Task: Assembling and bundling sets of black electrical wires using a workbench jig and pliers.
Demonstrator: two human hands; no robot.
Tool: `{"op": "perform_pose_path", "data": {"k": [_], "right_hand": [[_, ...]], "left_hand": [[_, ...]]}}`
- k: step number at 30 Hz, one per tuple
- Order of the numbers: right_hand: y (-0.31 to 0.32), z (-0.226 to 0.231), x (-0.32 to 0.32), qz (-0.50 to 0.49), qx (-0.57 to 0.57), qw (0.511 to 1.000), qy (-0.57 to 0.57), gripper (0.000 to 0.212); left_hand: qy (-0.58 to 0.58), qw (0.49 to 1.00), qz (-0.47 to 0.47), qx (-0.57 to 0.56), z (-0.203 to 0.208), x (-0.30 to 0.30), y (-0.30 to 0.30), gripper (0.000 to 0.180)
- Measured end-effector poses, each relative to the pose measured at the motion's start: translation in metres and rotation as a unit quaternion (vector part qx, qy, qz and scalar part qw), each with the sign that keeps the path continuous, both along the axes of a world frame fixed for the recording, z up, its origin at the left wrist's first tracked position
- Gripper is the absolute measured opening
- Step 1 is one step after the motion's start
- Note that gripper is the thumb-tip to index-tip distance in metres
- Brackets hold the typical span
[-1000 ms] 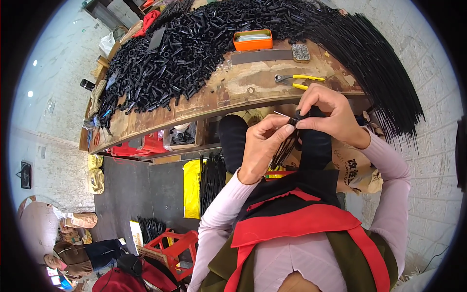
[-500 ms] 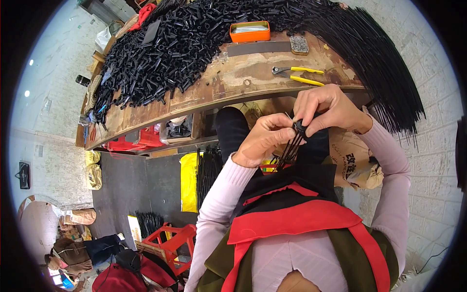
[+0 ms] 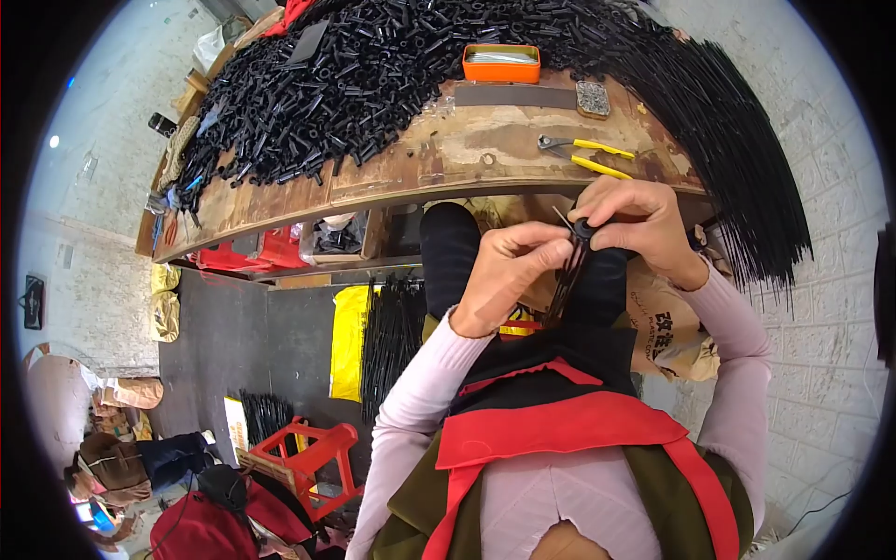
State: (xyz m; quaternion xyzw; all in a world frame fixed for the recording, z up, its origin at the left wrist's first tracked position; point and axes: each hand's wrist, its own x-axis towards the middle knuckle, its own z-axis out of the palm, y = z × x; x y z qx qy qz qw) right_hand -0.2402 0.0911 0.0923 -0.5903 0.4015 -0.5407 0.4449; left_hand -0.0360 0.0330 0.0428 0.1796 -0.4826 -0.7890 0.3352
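Observation:
My right hand (image 3: 639, 222), above my lap, pinches a small round black hub (image 3: 584, 228) between thumb and fingertips. Several thin black ribs (image 3: 564, 291) hang from the hub toward my lap. Close against it, my left hand (image 3: 513, 275) is closed with thumb and forefinger pressed together. A thin pale wire (image 3: 562, 216) sticks up from those fingertips beside the hub. Exactly where the wire meets the hub is hidden by my fingers.
A wooden bench (image 3: 448, 166) ahead bears a heap of black tubular parts (image 3: 317, 103), yellow-handled pliers (image 3: 597, 159), an orange tin (image 3: 501, 65), a small clear box (image 3: 593, 99) and long black rods (image 3: 737, 159). Red stool (image 3: 313, 457) at lower left; another person (image 3: 140, 467) beyond.
The view has shifted slightly, so the bench sits a little further right. The hub has tipped so its round end shows more, and the wire stands out more clearly between my hands.

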Motion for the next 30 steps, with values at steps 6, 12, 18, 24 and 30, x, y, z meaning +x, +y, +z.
{"op": "perform_pose_path", "data": {"k": [6, 12, 18, 24, 30], "right_hand": [[0.002, 0.0, 0.002, 0.003, -0.046, 0.999, 0.015, 0.022], [-0.004, -0.003, 0.024, -0.11, -0.023, 0.994, -0.008, 0.023], [-0.024, -0.019, 0.069, -0.134, -0.119, 0.979, -0.094, 0.044], [-0.017, -0.068, 0.064, -0.022, 0.126, 0.989, -0.071, 0.01], [-0.02, -0.062, 0.075, -0.027, 0.132, 0.988, -0.08, 0.01]], "left_hand": [[-0.002, 0.997, -0.082, 0.001, -0.003, -0.001, -0.01, 0.018], [-0.058, 0.981, 0.134, -0.131, 0.006, -0.009, 0.006, 0.023], [-0.089, 0.974, 0.132, -0.164, 0.015, 0.02, -0.01, 0.02], [-0.051, 0.97, 0.179, -0.159, 0.026, 0.036, -0.034, 0.047], [-0.076, 0.962, 0.184, -0.187, 0.025, 0.037, -0.041, 0.05]]}}
